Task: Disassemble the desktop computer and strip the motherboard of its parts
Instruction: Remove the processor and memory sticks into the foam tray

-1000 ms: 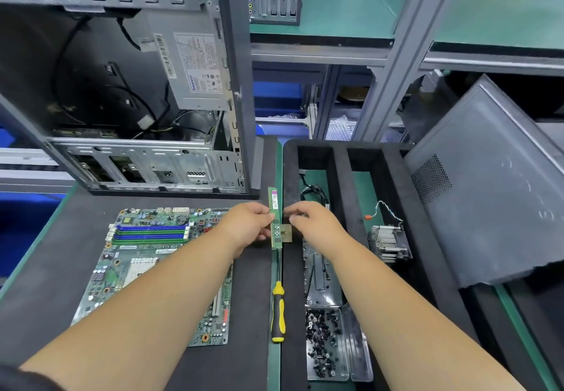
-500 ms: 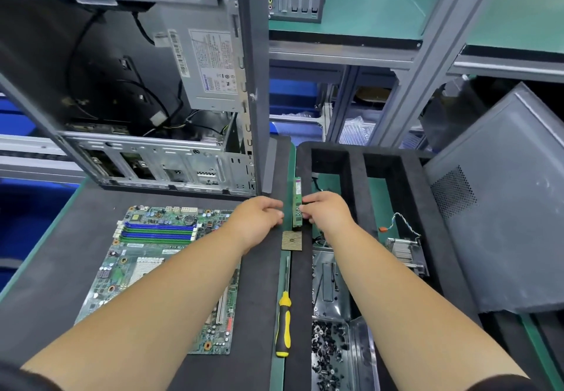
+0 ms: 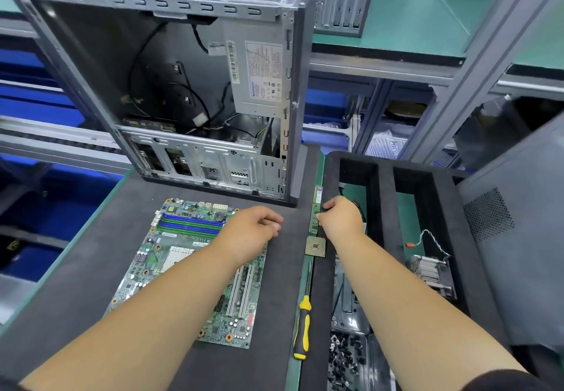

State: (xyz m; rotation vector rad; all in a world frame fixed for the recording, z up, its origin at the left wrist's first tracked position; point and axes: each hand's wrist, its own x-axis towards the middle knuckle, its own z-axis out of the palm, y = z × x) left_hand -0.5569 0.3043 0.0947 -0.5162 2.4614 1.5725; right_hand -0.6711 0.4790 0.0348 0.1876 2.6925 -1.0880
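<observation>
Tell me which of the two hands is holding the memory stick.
The right hand pinches the green memory stick; the left hand holds nothing.

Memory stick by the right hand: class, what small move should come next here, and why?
Probably the right hand should let go of the memory stick and draw back. The stick already lies flat in the strip between the two mats, just above the processor chip, so it seems placed. The left hand holds nothing and hovers over the motherboard, ready for the next part.

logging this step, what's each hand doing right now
Left hand: loosely curled, holding nothing.
Right hand: pinching the memory stick.
</observation>
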